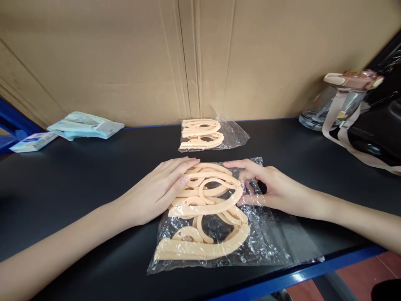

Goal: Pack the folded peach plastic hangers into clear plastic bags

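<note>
In front of me a clear plastic bag (266, 246) lies on the black tabletop. Inside it are several peach-coloured plastic pieces with curved arms, which look like folding clothes hangers (206, 251). My left hand (156, 188) rests along the bag's left side, fingers stretched out and touching the hangers through the film. From the right, my right hand (272, 184) touches the bag near the hangers' rounded ends. Its thumb and forefinger are spread apart, while its other fingers are bent and partly hidden behind the film.
A second clear bag of similar hangers (202, 133) lies farther back, by the cardboard wall (125, 62). Blue-white soft packets (87, 125) are at the back left. A strapped drinking bottle (341, 100) stands back right beside a black bag (382, 125). The table's blue edge (300, 274) runs along the front right.
</note>
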The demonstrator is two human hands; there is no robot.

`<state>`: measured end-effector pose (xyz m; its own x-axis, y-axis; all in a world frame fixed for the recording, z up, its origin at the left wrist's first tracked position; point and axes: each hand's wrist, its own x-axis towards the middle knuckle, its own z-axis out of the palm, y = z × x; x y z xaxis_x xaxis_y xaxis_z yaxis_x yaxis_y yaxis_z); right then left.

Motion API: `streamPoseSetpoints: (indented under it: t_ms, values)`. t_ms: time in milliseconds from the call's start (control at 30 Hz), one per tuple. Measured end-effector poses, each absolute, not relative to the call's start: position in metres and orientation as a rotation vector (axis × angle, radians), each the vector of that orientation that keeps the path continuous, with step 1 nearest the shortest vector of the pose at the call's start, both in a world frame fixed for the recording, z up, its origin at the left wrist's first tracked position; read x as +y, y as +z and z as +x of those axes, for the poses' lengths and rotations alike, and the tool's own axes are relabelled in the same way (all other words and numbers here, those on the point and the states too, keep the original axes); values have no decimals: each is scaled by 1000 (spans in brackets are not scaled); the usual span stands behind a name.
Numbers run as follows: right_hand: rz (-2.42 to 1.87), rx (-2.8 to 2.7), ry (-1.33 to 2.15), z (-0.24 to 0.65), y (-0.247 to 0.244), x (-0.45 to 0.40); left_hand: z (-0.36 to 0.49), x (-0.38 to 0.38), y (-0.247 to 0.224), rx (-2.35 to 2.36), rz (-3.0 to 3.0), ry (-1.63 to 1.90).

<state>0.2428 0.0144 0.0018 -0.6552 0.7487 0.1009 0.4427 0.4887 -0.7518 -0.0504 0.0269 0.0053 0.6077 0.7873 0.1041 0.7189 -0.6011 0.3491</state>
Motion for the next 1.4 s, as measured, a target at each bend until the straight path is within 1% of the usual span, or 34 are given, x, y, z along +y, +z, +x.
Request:
streamPoseSetpoints:
  t_ms: [233,400,633,700,833,933,1033,1133,1400]
  values:
    - [-1014,-2314,1147,254,16,13,-51,27,4,1225,2541,368]
    - [-999,-2284,1113,248,11,14,-50,26,4,1219,2543,380]
    - [-1074,-2317,884,252,13,17,-50,25,4,1205,2539,436]
    - [-1113,-2324,740,262,17,22,-51,24,6,1173,2526,491]
    - [-1234,-2402,338,286,21,41,-50,15,14,1003,2554,581]
    - [-1196,-2483,181,299,20,53,-44,1,19,796,2643,547]
    - [-1078,-2597,222,304,17,60,-36,-16,19,687,2698,470]
    - [-1000,-2666,308,305,15,63,-30,-26,16,679,2729,376]
    - [-893,-2630,476,301,22,62,-27,-21,19,600,2800,152]
